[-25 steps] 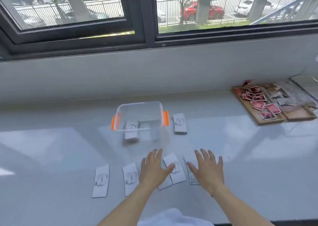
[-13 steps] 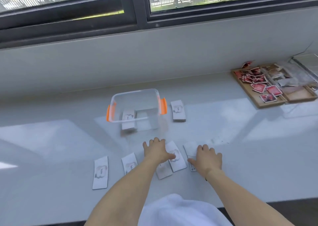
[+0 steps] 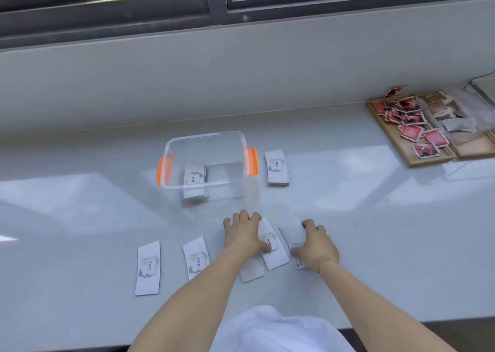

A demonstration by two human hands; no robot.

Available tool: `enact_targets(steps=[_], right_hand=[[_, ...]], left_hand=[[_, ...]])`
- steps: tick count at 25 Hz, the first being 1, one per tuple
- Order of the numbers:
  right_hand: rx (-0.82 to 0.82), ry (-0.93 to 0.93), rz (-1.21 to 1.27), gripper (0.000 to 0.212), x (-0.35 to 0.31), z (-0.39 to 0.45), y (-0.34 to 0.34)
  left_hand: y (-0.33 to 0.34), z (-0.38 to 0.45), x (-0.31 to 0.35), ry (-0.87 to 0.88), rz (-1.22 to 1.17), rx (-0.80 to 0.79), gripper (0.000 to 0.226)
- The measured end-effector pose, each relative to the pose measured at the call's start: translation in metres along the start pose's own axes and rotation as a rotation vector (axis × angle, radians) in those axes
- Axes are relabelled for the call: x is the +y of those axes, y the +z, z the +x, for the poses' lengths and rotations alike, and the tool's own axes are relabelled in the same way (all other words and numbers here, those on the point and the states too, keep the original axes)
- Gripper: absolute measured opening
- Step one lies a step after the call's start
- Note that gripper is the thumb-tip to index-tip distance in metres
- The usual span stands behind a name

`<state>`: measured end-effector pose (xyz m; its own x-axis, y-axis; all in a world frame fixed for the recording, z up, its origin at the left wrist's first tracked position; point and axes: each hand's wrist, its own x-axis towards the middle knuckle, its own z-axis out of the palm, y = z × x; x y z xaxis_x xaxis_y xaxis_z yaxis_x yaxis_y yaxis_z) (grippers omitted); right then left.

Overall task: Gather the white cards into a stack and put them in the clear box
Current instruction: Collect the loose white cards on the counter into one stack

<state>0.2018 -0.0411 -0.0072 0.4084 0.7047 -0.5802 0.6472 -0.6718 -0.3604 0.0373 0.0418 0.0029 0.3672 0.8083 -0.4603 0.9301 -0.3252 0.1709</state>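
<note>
1. Head view, the step in hand: this looks like the gathering step, with both hands pressed flat on loose white cards near the front edge of the worktop. The left hand lies palm down, fingers spread a little and thumb resting on a printed card. The right hand lies just beside it, fingers curled onto a blank-faced card. Neither hand is clamped on anything; they are apart, with cards between them.

2. Head view, where the cards are: two more cards lie flat to the left along the front edge, a far-left card and a second card, apart from each other. A small stack lies just right of the clear box, which has orange latches, no lid on, and a stack of cards already inside it.

3. Next move, as a judgement: the hands need to slide the overlapping cards together, square them, then sweep in the two cards on the left. Thin cards on a glossy top may need dragging to an edge or a fingernail lift.

4. Edges and room: the box sits mid-worktop, behind the hands, with bare surface between. The wooden tray of red squares lies well apart at the right end. The front edge is near the cards, so one could slip off.
</note>
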Motion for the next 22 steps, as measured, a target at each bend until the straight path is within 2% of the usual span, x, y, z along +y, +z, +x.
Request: enact_targets(steps=[4,8,10,12,14,17,19,22], right_hand=[[-0.063,-0.055,0.213,0.037,0.003,0.007,-0.004],[-0.138,-0.132,0.534,0.026,-0.002,0.001,-0.008],[-0.18,-0.194,0.595,0.018,-0.006,-0.007,-0.01],[-0.197,-0.256,0.533,0.015,-0.009,-0.013,-0.008],[-0.183,-0.285,0.46,0.024,-0.011,-0.016,-0.006],[-0.13,-0.296,0.369,0.027,-0.013,-0.016,-0.004],[-0.066,-0.362,0.194,0.031,-0.012,-0.016,-0.006],[0.115,-0.524,-0.071,0.041,-0.012,-0.014,-0.008]], left_hand=[[-0.001,0.004,-0.003,0.104,-0.059,0.076,0.052],[-0.008,0.002,-0.011,0.197,-0.332,0.135,0.019],[-0.01,0.0,-0.012,0.205,-0.358,0.15,0.013],[-0.008,-0.002,-0.012,0.191,-0.359,0.152,0.013],[-0.004,-0.005,-0.009,0.174,-0.379,0.127,0.015],[0.003,-0.009,-0.007,0.161,-0.387,0.099,0.018],[0.005,-0.011,-0.012,0.156,-0.384,0.112,0.017],[0.008,-0.013,-0.028,0.139,-0.334,0.181,0.019]])
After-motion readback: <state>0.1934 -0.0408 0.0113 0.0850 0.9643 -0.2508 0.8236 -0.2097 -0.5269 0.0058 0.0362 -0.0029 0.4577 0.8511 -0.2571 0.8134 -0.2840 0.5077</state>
